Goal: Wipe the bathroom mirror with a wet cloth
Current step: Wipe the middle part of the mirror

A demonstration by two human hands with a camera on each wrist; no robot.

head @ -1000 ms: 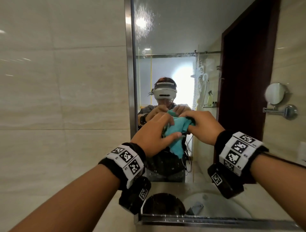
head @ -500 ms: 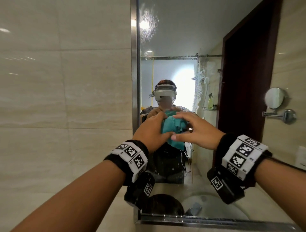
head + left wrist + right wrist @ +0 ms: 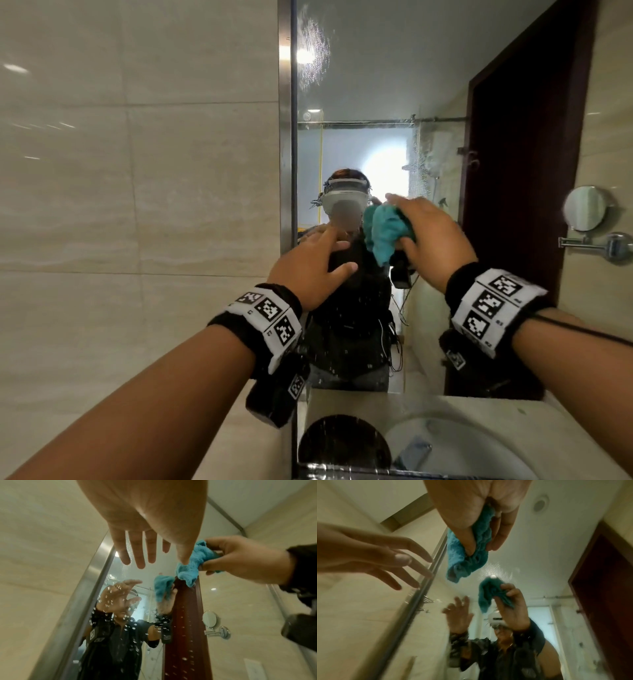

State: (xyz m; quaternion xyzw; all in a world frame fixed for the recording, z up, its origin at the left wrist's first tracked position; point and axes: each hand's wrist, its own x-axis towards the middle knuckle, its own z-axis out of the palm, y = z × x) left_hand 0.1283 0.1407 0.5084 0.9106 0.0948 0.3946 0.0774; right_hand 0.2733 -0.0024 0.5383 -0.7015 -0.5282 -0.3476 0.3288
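Note:
The wall mirror [image 3: 376, 85] with a steel frame fills the middle of the head view, spotted with water drops. My right hand [image 3: 428, 236] grips a bunched teal cloth [image 3: 385, 233] a little in front of the glass; thumb and fingers pinch the cloth [image 3: 471, 547] in the right wrist view, a loose end hanging down. My left hand [image 3: 315, 263] is to the left of it, empty, fingers spread and straight [image 3: 137, 550], apart from the cloth [image 3: 192, 566]. The glass reflects both hands and the cloth.
Beige tiled wall [image 3: 137, 205] lies left of the mirror frame [image 3: 286, 137]. A dark wooden door [image 3: 524, 171] and a small round wall mirror on an arm [image 3: 584, 209] show on the right. A white basin [image 3: 479, 445] sits below.
My left hand has let go of the cloth and opened. The right hand has risen and moved right with the cloth alone in it.

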